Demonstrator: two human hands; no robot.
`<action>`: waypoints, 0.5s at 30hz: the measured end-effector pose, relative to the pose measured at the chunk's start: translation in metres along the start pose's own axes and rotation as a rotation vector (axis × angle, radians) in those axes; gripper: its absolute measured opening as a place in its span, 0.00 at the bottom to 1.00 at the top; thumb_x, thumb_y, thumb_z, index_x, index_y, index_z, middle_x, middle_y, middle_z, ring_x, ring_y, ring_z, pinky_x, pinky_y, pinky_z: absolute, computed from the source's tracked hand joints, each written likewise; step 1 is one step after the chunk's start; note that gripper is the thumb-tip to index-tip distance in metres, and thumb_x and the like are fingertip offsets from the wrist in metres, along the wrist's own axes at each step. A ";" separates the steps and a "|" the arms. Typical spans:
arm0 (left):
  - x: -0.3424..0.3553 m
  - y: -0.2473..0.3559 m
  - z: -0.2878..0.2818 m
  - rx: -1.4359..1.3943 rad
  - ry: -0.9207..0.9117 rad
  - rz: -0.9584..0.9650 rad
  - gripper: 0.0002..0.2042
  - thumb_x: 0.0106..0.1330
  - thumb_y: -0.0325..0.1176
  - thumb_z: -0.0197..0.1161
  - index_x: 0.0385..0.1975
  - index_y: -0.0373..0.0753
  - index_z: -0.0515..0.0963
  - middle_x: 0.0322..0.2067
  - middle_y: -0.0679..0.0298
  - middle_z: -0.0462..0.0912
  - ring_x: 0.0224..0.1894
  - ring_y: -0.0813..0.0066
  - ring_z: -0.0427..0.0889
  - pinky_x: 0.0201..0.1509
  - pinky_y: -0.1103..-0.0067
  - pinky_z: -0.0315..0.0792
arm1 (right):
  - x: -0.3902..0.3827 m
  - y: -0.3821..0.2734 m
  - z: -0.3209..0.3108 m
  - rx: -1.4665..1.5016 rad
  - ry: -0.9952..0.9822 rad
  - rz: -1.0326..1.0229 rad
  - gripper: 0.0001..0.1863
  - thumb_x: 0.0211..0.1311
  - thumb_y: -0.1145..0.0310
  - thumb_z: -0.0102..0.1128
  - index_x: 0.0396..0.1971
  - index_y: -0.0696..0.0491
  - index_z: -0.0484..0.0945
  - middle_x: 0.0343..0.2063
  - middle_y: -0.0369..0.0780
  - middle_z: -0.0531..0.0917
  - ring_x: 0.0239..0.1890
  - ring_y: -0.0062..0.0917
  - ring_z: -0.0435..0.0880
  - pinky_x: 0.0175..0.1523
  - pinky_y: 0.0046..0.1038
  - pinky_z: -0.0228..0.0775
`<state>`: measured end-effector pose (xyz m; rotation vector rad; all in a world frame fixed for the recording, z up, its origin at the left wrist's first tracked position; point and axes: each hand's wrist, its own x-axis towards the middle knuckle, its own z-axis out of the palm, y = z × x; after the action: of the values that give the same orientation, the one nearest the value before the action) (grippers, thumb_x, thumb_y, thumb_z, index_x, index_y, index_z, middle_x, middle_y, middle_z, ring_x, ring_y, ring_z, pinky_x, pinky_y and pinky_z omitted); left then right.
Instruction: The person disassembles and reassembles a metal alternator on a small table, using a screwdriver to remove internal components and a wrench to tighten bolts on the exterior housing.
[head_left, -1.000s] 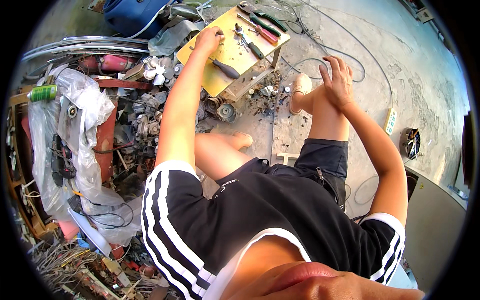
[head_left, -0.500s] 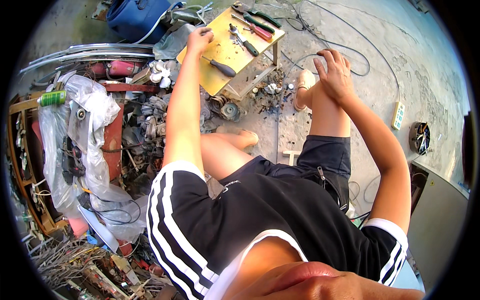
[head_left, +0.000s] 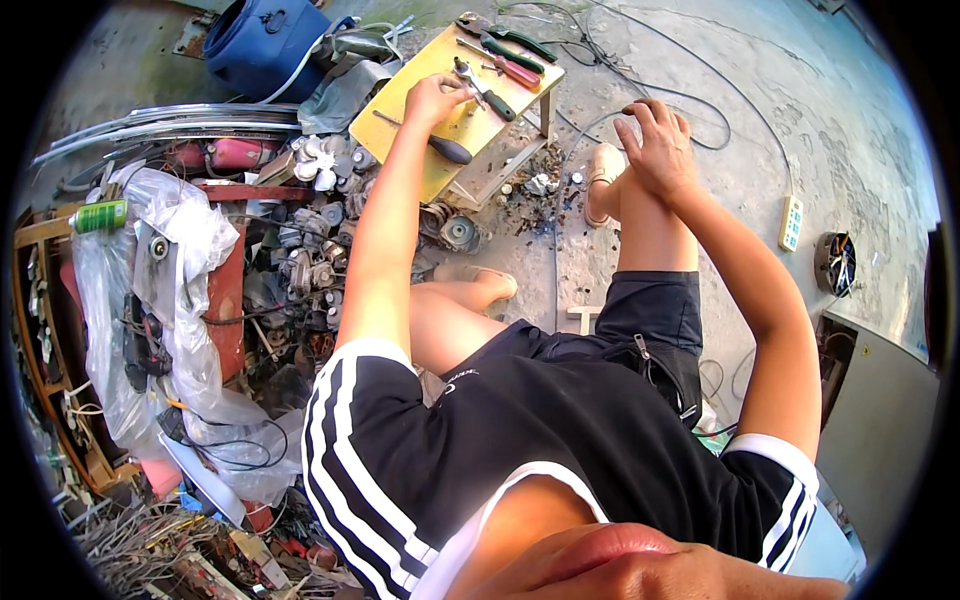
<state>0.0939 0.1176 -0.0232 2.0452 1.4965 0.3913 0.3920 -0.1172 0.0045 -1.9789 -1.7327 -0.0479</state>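
Observation:
My left hand [head_left: 437,98] is over the yellow-topped low table [head_left: 390,105], its fingers pinched beside a ratchet [head_left: 497,103] with a dark green handle; what they hold, if anything, is too small to tell. A dark-handled screwdriver [head_left: 448,149] lies just below that hand. Green-handled pliers [head_left: 520,45] and a pink-handled screwdriver [head_left: 518,70] lie at the table's far end. My right hand [head_left: 655,150] rests on my right knee with loosely curved fingers apart and holding nothing visible.
Motor parts [head_left: 315,250], plastic sheeting [head_left: 195,260] and bundled metal strips [head_left: 165,118] crowd the left, with a blue drum [head_left: 255,50] behind. Black cables [head_left: 712,140] cross the concrete floor. A power strip [head_left: 790,222] and a round tin of tools [head_left: 836,263] lie at the right.
My left hand has moved from the table's left side rightward and down, toward the ratchet. My right hand stays on the knee, shifted slightly left in the picture.

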 end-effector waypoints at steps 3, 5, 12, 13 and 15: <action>-0.002 0.003 0.005 0.131 -0.019 -0.043 0.19 0.50 0.50 0.75 0.35 0.42 0.85 0.33 0.59 0.86 0.36 0.66 0.84 0.43 0.72 0.75 | 0.001 -0.005 0.002 0.004 0.018 -0.012 0.17 0.63 0.52 0.56 0.42 0.49 0.80 0.47 0.39 0.78 0.53 0.36 0.76 0.61 0.41 0.59; -0.001 0.001 0.007 0.120 -0.024 -0.039 0.19 0.51 0.50 0.75 0.35 0.43 0.85 0.32 0.58 0.86 0.36 0.65 0.84 0.43 0.72 0.75 | 0.002 -0.007 0.003 0.003 0.017 -0.012 0.17 0.63 0.51 0.56 0.42 0.48 0.80 0.47 0.39 0.78 0.53 0.35 0.76 0.61 0.41 0.59; 0.000 -0.015 0.008 0.260 0.023 0.216 0.16 0.59 0.47 0.69 0.36 0.40 0.83 0.35 0.55 0.85 0.38 0.62 0.83 0.42 0.70 0.74 | 0.003 -0.006 0.004 0.006 -0.002 0.000 0.17 0.63 0.53 0.56 0.42 0.49 0.80 0.48 0.40 0.78 0.53 0.35 0.76 0.60 0.40 0.59; 0.000 -0.021 0.009 0.314 0.073 0.303 0.16 0.61 0.46 0.67 0.37 0.39 0.82 0.36 0.54 0.84 0.37 0.61 0.83 0.42 0.69 0.74 | 0.003 -0.006 0.003 0.006 -0.004 0.001 0.16 0.63 0.53 0.57 0.42 0.49 0.80 0.48 0.40 0.79 0.53 0.35 0.76 0.60 0.40 0.59; 0.001 -0.032 0.009 0.009 0.131 0.224 0.17 0.64 0.46 0.64 0.39 0.37 0.81 0.36 0.55 0.83 0.37 0.63 0.83 0.40 0.69 0.74 | 0.003 -0.005 0.004 0.003 -0.007 0.004 0.16 0.64 0.53 0.57 0.42 0.49 0.80 0.48 0.40 0.79 0.53 0.35 0.76 0.60 0.40 0.59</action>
<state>0.0748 0.1230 -0.0495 2.2393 1.3472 0.6183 0.3862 -0.1122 0.0038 -1.9831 -1.7319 -0.0367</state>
